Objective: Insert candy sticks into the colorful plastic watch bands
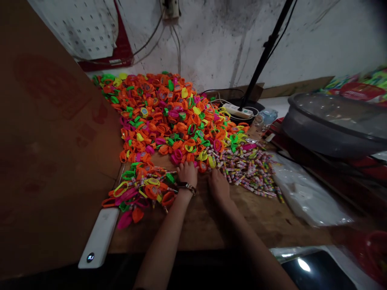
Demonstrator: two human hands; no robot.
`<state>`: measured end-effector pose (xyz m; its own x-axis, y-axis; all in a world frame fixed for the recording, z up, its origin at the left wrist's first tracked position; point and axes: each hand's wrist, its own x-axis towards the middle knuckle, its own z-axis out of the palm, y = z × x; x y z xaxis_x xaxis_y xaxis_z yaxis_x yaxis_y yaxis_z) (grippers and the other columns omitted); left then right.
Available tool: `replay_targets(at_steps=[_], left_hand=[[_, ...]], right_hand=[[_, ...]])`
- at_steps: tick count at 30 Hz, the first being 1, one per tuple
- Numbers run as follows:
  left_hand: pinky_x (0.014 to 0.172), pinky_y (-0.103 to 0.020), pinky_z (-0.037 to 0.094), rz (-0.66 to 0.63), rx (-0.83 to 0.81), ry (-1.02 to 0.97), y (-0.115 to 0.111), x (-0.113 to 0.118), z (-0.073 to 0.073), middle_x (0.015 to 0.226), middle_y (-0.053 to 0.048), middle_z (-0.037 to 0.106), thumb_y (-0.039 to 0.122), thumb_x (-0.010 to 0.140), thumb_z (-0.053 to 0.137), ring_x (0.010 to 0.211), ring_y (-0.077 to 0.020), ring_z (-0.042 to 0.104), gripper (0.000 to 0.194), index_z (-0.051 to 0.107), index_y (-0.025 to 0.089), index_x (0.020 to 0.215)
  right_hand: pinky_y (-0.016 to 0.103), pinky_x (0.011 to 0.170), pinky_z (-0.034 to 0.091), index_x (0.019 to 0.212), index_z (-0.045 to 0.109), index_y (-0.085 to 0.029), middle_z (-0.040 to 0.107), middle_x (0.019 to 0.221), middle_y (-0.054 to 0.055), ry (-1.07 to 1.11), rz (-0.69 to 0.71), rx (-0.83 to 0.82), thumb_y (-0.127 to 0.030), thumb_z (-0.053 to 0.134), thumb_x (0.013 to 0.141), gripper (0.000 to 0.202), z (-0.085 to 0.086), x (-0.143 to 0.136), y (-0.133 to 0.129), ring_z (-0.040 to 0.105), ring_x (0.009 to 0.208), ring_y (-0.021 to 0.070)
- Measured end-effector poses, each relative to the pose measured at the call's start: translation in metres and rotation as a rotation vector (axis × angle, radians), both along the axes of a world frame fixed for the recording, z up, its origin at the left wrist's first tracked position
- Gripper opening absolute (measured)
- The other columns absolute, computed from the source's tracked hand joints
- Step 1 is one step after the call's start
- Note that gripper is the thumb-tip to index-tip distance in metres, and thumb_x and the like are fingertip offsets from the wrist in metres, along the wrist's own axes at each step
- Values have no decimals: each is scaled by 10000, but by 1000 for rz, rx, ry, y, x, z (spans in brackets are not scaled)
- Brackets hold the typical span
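Observation:
A large heap of plastic toy watches (163, 117), mostly orange with green, yellow and pink ones, covers the back of the wooden table. At its front edge my left hand (188, 176), wearing a dark bracelet, has its fingers bent around a pink toy watch, only partly visible. My right hand (219, 185) is just to the right, fingers curled in; whatever they hold is hidden. Beside it spreads a pile of small wrapped candy tubes (248, 169). Left of my left hand lies a smaller group of toy watches (145, 189) with candy tubes among them.
A brown cardboard box (60, 141) stands along the left, near a white power bank (101, 237). At right are clear plastic bags (311, 197) and a grey tub (329, 133). Behind, a black pole (263, 56) rises near a power strip (237, 110).

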<state>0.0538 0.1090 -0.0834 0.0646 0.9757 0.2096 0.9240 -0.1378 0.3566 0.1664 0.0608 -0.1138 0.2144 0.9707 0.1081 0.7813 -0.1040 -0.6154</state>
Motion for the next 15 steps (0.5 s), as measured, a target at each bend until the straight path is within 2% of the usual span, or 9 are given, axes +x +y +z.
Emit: replay_targets(at_steps=[4,7,9,11,13,15], left_hand=[[881,-422,439,-82,52,-171,-4,-3,-13,1014,-116,576,184,797,629,1000,-252,550,53,595,163,832],[906,-349,452,-178,101,-306,-19,-13,-11,1129,-114,534,177,831,590,1050,-201,552,50,544,166,847],[880,-318,471,-237,119,-377,-31,-20,-5,1086,-90,557,189,863,547,1020,-173,571,85,503,180,935],[851,-306,487,-304,131,-462,-42,-26,3,1038,-72,576,214,877,534,976,-162,587,243,437,191,1098],[879,-321,480,-376,144,-510,-51,-30,14,1098,-91,560,237,887,524,1021,-172,573,396,350,196,1241],[939,-348,450,-438,149,-490,-58,-34,25,1164,-104,529,244,908,488,1097,-186,534,390,352,209,1271]], right_hand=[[305,667,479,1177,457,-152,635,939,106,248,46,67,-234,363,878,324,3,11,-12,621,800,207],[256,547,464,1110,489,-181,616,846,44,532,142,76,-288,378,854,299,17,18,-23,597,659,159],[229,486,417,1034,519,-193,574,779,5,737,174,59,-344,418,846,261,31,18,-29,527,566,125],[224,505,401,923,550,-195,537,734,-13,841,204,64,-399,449,852,238,47,14,-34,480,559,111],[238,598,424,838,563,-192,545,736,-6,792,245,113,-431,467,862,259,58,9,-36,502,637,121],[259,689,435,830,569,-187,579,774,14,730,281,185,-440,490,862,267,64,3,-37,535,725,141]])
